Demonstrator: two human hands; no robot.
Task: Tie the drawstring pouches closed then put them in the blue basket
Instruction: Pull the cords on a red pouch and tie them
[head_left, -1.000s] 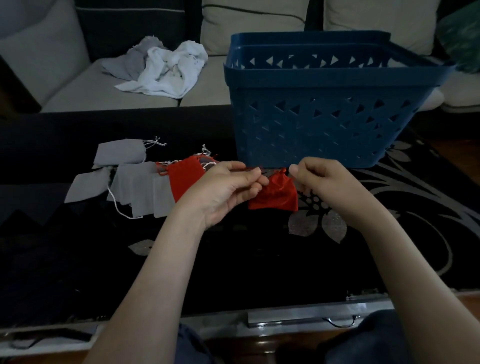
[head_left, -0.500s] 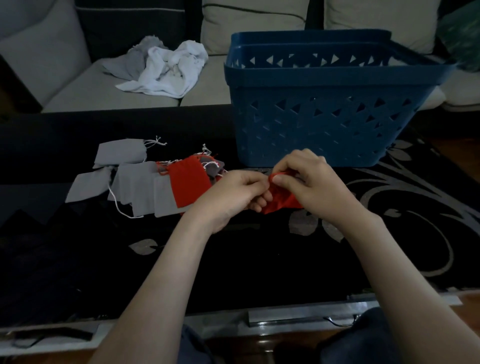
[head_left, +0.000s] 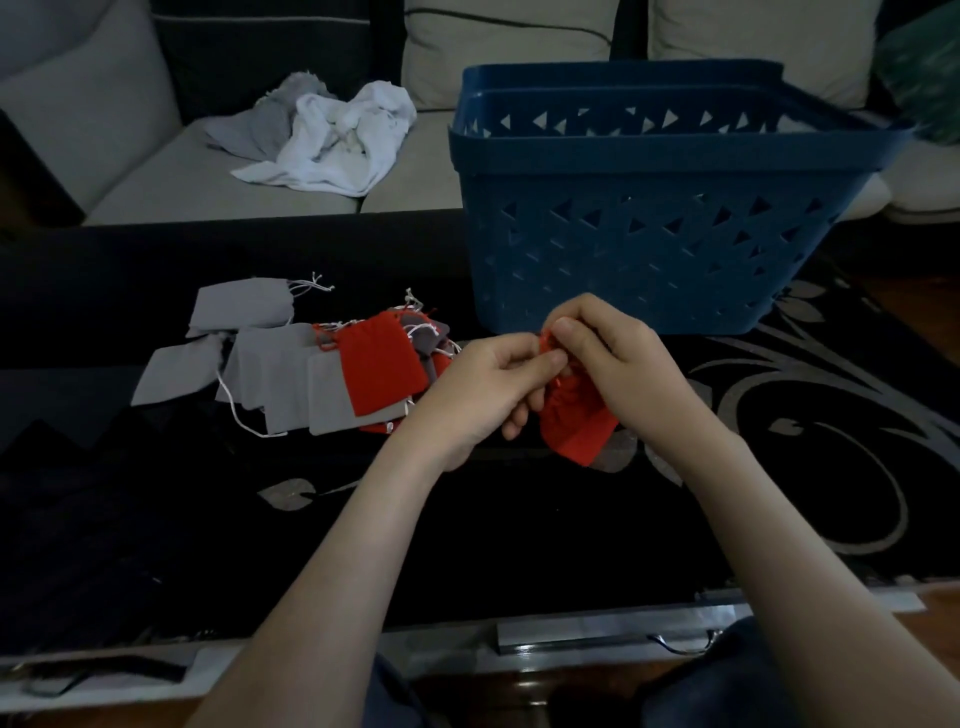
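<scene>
Now: both hands meet at the red pouch (head_left: 576, 421); a second ago they were drawn apart.
Left hand (head_left: 483, 384): thumb and forefinger pinching the drawstring (head_left: 544, 340).
Right hand (head_left: 618, 358): fingers curled, pinching the gathered neck.
Pouch: mid-table (head_left: 467, 530), just before the blue basket (head_left: 649, 249).
Pile: grey and red pouches (head_left: 322, 374) unmoved, toward the left edge.

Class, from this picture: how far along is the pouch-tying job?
Done: no pouch shows in the blue basket, though its floor is hidden. In hand: left hand and right hand pinch the neck of one red pouch. Left: the flat pile of grey and red pouches.
</scene>
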